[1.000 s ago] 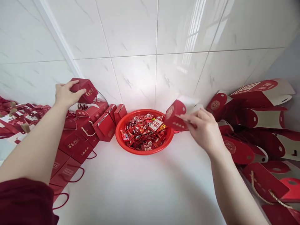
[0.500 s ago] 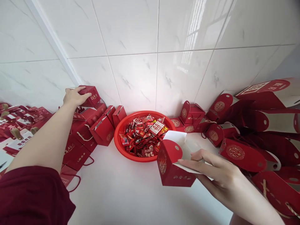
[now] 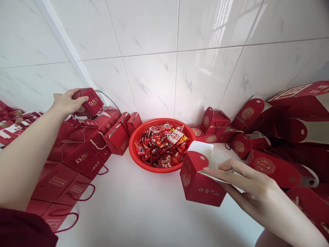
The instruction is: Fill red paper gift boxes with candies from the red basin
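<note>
My left hand point(image 3: 69, 102) reaches to the far left and grips a small closed red gift box point(image 3: 90, 102) with gold lettering, above the stacked boxes there. In front of me on the right, my right hand point(image 3: 246, 185) pinches a flap of an open red gift box point(image 3: 203, 188), whose white inside shows. That box is held above the white table point(image 3: 128, 206), close to the right rim of a red plastic basket point(image 3: 133, 156). Wrapped sweets point(image 3: 159, 145) in mostly red packets fill the basket.
Stacked red boxes point(image 3: 82, 154) with cord handles line the left side. More open red boxes point(image 3: 264, 164) crowd the right, and a few small ones point(image 3: 214, 123) stand behind the basket. A white tiled wall point(image 3: 151, 85) closes off the back.
My left hand has carried the small box further left over the stack. The view has shifted left; my right hand keeps its hold on the open box.
</note>
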Demonstrator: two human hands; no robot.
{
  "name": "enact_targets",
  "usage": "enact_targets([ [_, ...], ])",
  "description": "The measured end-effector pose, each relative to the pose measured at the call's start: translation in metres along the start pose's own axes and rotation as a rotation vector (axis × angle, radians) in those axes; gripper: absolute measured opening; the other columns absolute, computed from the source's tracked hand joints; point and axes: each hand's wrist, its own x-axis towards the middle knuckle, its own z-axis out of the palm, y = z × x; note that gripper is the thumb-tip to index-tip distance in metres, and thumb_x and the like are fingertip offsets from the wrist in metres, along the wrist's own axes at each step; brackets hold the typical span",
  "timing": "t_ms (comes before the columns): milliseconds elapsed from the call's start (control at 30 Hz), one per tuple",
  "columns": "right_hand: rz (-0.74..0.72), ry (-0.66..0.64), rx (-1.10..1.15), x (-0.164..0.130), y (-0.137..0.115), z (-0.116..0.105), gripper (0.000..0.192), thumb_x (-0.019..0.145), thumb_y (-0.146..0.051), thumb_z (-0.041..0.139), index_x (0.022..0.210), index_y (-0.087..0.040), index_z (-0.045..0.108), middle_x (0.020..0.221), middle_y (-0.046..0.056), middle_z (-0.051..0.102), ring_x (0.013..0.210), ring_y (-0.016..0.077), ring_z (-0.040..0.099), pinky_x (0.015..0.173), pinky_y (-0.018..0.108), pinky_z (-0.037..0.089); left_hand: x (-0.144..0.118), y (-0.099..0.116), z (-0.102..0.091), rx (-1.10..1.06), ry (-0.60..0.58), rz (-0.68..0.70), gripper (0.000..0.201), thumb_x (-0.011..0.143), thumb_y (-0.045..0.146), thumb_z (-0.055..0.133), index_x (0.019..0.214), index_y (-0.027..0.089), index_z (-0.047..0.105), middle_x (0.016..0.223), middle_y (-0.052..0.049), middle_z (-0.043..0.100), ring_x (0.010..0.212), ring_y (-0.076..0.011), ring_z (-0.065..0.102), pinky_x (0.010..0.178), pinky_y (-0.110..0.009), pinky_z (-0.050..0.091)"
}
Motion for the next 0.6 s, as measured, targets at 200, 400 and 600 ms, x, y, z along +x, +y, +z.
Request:
enact_targets([
  [200,0.022,0.027,-0.025,-0.001,0.005,0.001,0.036,0.096,-0.014,0.049,0.126,-0.03,0.059,0.103,0.005,0.057,0.081,0.0107,0.061,0.066,0.019,0.048,-0.039,-0.005,0.006,0.054,-0.041,-0.104,0.078,0.079,0.07,0.055,0.147,0.034,0.039,0.141,-0.013,0.03,0.13,-0.0363,0.046,0.113,-0.052,0.034],
  [400,0.038,0.055,-0.05,0.002,0.007,0.005,0.031,0.097,-0.018,0.05,0.124,-0.03,0.06,0.101,0.004,0.059,0.08,0.0121,0.063,0.069,0.022,0.049,-0.052,-0.008,0.023,0.017,0.01,-0.05,0.083,0.08,0.071,0.052,0.15,0.032,0.032,0.142,-0.015,0.025,0.136,-0.0417,0.036,0.113,-0.056,0.031],
  [600,0.034,0.063,-0.059,0.001,0.008,0.001,0.032,0.097,-0.018,0.049,0.125,-0.03,0.06,0.104,0.004,0.058,0.083,0.0116,0.063,0.066,0.02,0.048,-0.048,-0.014,0.038,0.03,-0.019,-0.049,0.088,0.076,0.073,0.054,0.15,0.029,0.033,0.141,-0.016,0.027,0.13,-0.0406,0.044,0.111,-0.055,0.034],
])
